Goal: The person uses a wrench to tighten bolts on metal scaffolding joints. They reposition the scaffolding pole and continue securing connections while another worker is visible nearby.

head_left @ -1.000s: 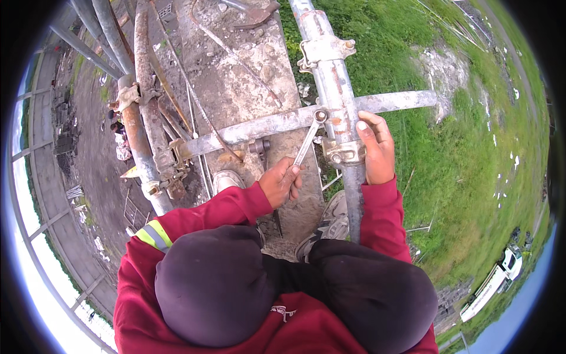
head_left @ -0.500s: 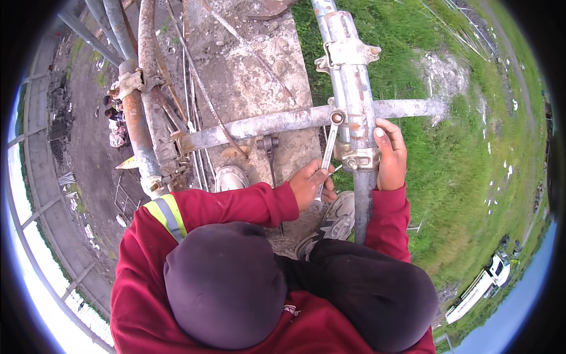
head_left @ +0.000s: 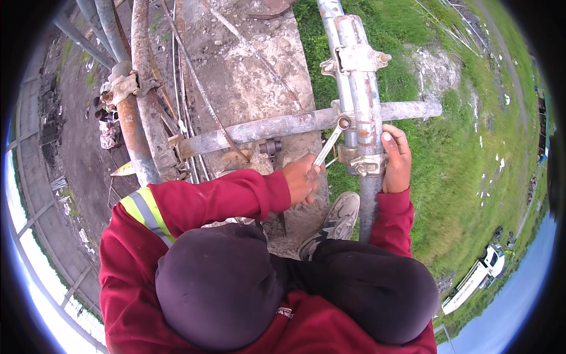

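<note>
A silver combination wrench [head_left: 330, 144] slants up and to the right, its ring end over a nut beside the pipe crossing. My left hand [head_left: 302, 180] is closed around the wrench's lower end. My right hand [head_left: 397, 162] lies against the right side of the upright scaffold pipe [head_left: 369, 200], fingers curled toward it, just beside the lower clamp [head_left: 368, 164]. A second clamp [head_left: 361, 58] joins two parallel uprights higher up. Behind the uprights, a horizontal pipe [head_left: 265, 127] crosses from left to right.
Rusty pipes and clamps [head_left: 124, 88] stand at the left. Thin rods cross a rough concrete ledge [head_left: 247, 76]. A dark metal tool [head_left: 270, 147] is near the horizontal pipe. Far below lie grass [head_left: 454, 194], a white truck [head_left: 474, 277] and people [head_left: 108, 121].
My left hand and the wrench handle have swung slightly left and upward, so the wrench leans more. The whole view has shifted a little. My right hand stays by the upright.
</note>
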